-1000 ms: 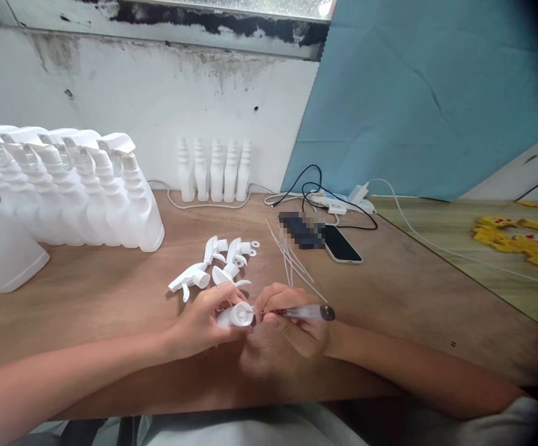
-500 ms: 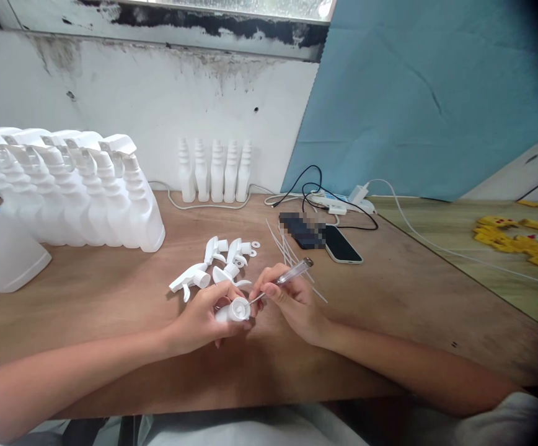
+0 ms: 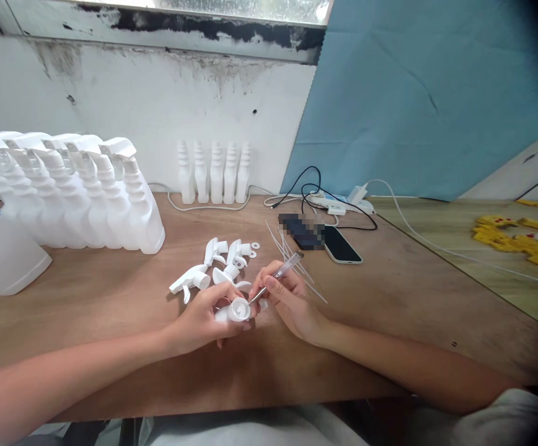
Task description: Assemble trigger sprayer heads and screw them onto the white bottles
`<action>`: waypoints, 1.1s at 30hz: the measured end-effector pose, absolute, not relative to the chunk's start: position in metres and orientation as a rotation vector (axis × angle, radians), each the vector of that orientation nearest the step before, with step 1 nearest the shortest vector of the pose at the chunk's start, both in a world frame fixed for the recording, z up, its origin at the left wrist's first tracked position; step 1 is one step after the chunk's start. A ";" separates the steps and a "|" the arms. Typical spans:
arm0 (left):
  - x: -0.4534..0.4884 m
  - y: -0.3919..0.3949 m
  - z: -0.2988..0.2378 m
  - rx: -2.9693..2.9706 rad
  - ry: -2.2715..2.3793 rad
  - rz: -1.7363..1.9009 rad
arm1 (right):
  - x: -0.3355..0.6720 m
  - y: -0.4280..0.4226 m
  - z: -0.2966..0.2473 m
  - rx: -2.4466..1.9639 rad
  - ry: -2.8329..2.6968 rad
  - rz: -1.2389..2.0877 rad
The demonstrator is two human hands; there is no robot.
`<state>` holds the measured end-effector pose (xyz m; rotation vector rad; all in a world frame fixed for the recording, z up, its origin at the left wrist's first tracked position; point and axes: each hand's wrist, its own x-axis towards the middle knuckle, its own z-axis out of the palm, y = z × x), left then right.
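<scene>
My left hand (image 3: 208,313) is closed around a white trigger spray head (image 3: 232,311), its round open collar turned up toward me. Between the thumb and fingers of my right hand (image 3: 292,300) is a screwdriver (image 3: 284,267) with a clear handle. Its metal shaft slants down to the collar's right rim; whether the tip is inside I cannot tell. Just beyond my hands lie several loose spray heads (image 3: 193,280) and small white washers (image 3: 253,254). Thin white tubes (image 3: 313,288) lie on the table behind my right hand.
Large white spray bottles (image 3: 134,217) stand in a row at the left. Several small white bottles (image 3: 216,173) line the wall. A dark phone-like object (image 3: 299,231), a phone (image 3: 342,244) and a power strip with cables (image 3: 336,201) lie right of centre. Yellow pieces (image 3: 520,241) lie far right.
The screwdriver's handle has shifted slightly left and toward me, with its shaft still at the collar. My left hand and the spray head have hardly moved.
</scene>
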<state>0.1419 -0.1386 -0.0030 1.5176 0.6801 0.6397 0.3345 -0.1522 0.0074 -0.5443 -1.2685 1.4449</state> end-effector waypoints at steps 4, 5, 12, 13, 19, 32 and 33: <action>0.142 -0.140 -0.001 1.515 0.669 0.635 | 0.332 -0.152 0.010 -0.535 -1.204 1.499; 0.142 -0.140 0.000 1.510 0.667 0.630 | 0.332 -0.151 0.010 -0.536 -1.192 1.510; 0.142 -0.141 0.000 1.495 0.673 0.624 | 0.333 -0.149 0.010 -0.540 -1.177 1.548; 0.142 -0.141 0.000 1.493 0.679 0.625 | 0.333 -0.149 0.009 -0.545 -1.162 1.556; 0.141 -0.140 0.000 1.464 0.698 0.627 | 0.333 -0.147 0.011 -0.573 -1.046 1.631; 0.142 -0.141 0.001 1.428 0.719 0.622 | 0.333 -0.148 0.007 -0.569 -1.235 1.459; 0.142 -0.141 0.001 1.428 0.723 0.621 | 0.334 -0.149 0.007 -0.573 -1.305 1.394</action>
